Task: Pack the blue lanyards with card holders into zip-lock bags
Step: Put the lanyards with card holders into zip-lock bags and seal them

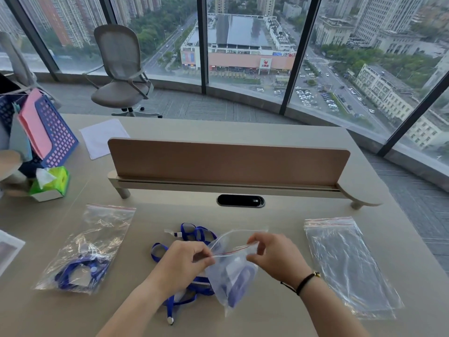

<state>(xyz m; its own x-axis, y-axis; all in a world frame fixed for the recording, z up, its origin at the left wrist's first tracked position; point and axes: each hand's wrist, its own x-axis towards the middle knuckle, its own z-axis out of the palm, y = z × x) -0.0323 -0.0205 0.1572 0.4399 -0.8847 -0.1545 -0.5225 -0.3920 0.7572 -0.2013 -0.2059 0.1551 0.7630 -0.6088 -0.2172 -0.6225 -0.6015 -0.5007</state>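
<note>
1. Both forearms reach in from the bottom edge over the beige desk (pixel 279 215), and the right wrist wears a thin black bracelet (pixel 305 283).
2. Left hand (pixel 181 263): fingers curled in, thumb and fingertips pinched on the left end of the seal strip of a zip-lock bag (pixel 230 276).
3. Right hand (pixel 274 255): closed the same way, thumb and forefinger pinching the right end of that strip, so the bag hangs between the two hands just above the desk.
4. Inside the held bag sits a blue lanyard with a pale card holder (pixel 239 276); its exact shape is blurred by the plastic.
5. Loose blue lanyards (pixel 196 233) lie in a tangle on the desk under and behind the hands, with one strap end and its white clip (pixel 170 319) trailing toward the camera.
6. To the left lies a packed bag (pixel 87 249) flat on the desk, with a coiled blue lanyard in its lower part.
7. To the right, well apart from the hands, lies a stack of empty bags (pixel 349 266) with red seal lines at the far end.
8. Beyond the hands are a dark cable slot (pixel 240 200) and a tan divider panel (pixel 228 161).
9. At the far left stand a green tissue box (pixel 52 182) and a blue file rack (pixel 56 135) with pink sheets.
</note>
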